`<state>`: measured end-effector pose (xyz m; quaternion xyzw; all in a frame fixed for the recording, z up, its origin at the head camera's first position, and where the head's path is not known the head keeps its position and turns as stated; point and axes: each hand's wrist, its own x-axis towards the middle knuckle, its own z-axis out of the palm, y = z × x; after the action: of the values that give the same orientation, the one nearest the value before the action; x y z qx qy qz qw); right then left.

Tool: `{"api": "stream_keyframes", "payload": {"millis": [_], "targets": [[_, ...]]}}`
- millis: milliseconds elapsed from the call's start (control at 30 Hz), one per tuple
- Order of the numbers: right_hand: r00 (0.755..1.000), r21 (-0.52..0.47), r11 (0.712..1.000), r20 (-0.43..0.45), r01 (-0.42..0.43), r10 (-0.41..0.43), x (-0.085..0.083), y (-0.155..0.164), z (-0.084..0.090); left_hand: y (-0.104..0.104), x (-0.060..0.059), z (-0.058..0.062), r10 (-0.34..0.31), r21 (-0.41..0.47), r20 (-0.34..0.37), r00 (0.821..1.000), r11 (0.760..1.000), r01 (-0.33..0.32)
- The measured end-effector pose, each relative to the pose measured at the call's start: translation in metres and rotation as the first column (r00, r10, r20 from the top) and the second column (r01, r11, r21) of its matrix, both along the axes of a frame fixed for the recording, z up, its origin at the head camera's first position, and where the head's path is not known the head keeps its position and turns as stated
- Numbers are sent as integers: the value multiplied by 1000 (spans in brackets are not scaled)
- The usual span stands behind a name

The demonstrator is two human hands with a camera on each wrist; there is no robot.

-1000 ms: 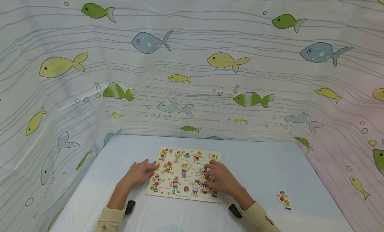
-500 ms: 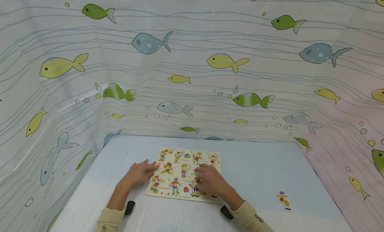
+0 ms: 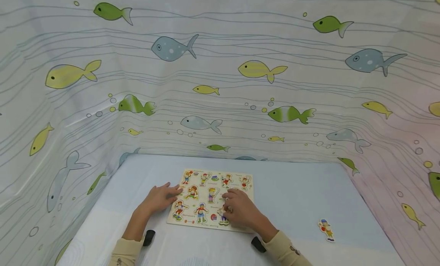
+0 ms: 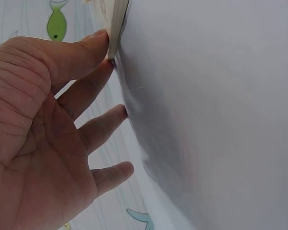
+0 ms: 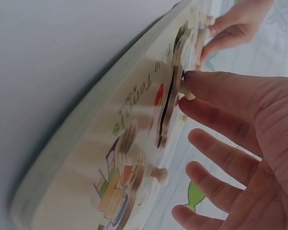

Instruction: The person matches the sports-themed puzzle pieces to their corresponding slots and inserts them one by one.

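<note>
Right hand [image 3: 240, 212] has slid left across the puzzle board [image 3: 210, 199] on the table [image 3: 292, 197], thumb and forefinger now pinching a puzzle piece [image 5: 170, 103] by its peg; left hand [image 3: 159, 199] stays flat, fingers straight, against the board's left edge; a loose piece [image 3: 325, 229] lies well right.

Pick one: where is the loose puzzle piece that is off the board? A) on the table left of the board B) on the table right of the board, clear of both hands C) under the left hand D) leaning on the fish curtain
B: the loose puzzle piece lies flat on the table, right of the board and apart from the right hand and left hand.
</note>
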<state>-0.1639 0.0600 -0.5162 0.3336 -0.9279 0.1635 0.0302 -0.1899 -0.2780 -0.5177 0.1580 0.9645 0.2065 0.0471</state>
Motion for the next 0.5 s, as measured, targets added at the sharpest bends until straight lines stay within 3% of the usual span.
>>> {"api": "stream_keyframes", "payload": {"millis": [500], "targets": [[999,1,1000,22,-25,25,0,3,2,2,-1,0,9,-9,2,1000,1000,-9]]}}
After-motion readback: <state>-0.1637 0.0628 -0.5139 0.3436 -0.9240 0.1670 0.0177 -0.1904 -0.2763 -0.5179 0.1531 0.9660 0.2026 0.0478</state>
